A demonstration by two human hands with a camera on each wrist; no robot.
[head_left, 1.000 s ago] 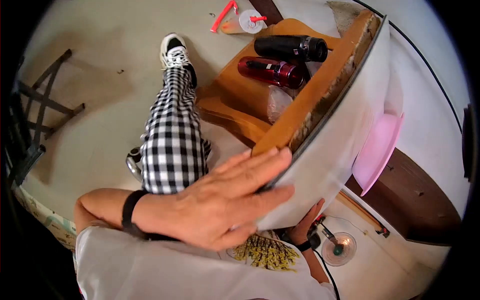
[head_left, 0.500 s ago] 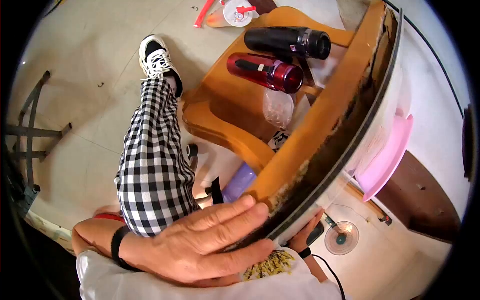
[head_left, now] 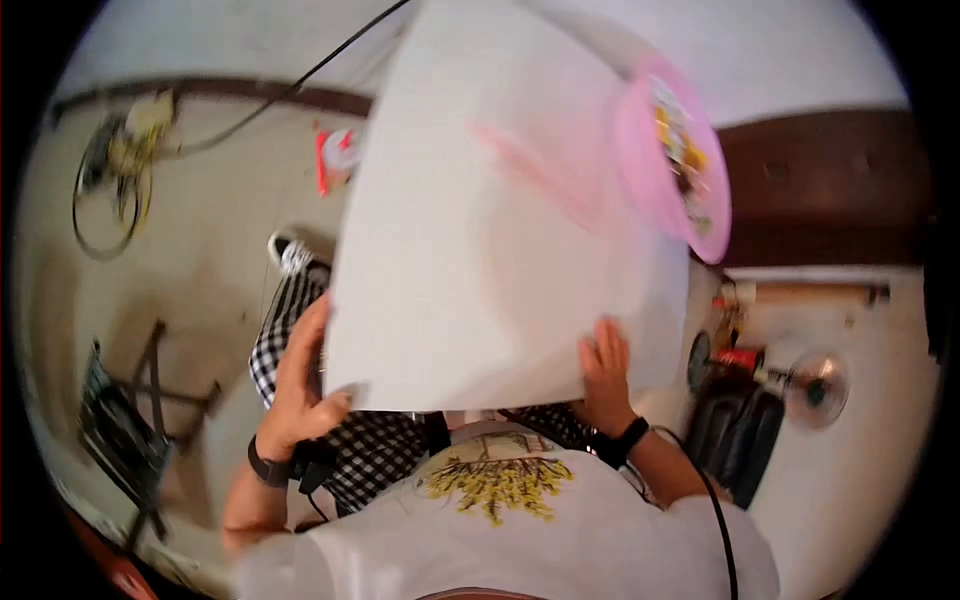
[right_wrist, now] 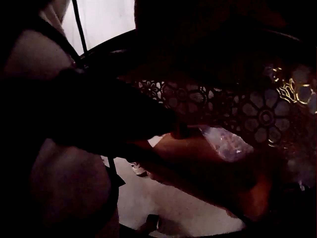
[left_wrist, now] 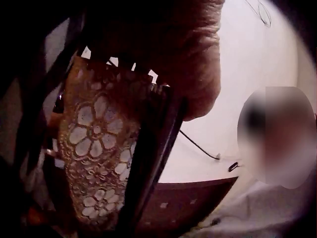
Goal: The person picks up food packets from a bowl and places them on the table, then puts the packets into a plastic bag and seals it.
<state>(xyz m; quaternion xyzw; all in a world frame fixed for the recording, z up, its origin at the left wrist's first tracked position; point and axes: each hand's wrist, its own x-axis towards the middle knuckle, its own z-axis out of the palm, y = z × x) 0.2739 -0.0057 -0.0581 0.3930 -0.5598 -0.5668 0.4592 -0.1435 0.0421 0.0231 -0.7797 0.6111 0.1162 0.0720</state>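
Observation:
A white tabletop (head_left: 470, 290) fills the middle of the head view, its near edge at the person's waist. At its near left corner, the left hand (head_left: 300, 395) grips the edge, thumb by the front and fingers along the side. The right hand (head_left: 606, 380) holds the near right edge, fingers lying over the top surface. A pink basin (head_left: 638, 150) with small colourful items inside sits on the right part of the top. In the left wrist view, a flower-patterned panel (left_wrist: 96, 144) shows below the hand. The right wrist view is dark, with similar flower patterning (right_wrist: 265, 116).
A folding stool (head_left: 150, 410) stands on the floor at left, with coiled cable (head_left: 110, 200) farther back. A cup with a red part (head_left: 340, 150) is beyond the tabletop's left edge. At right are a black seat (head_left: 735, 430), a round fan-like object (head_left: 818, 390) and a brown panel (head_left: 830, 190).
The head view has swung so the tabletop is seen from above; the bottles beneath have left sight. The left hand has gone from lying over the edge to gripping the corner; the right hand shows more.

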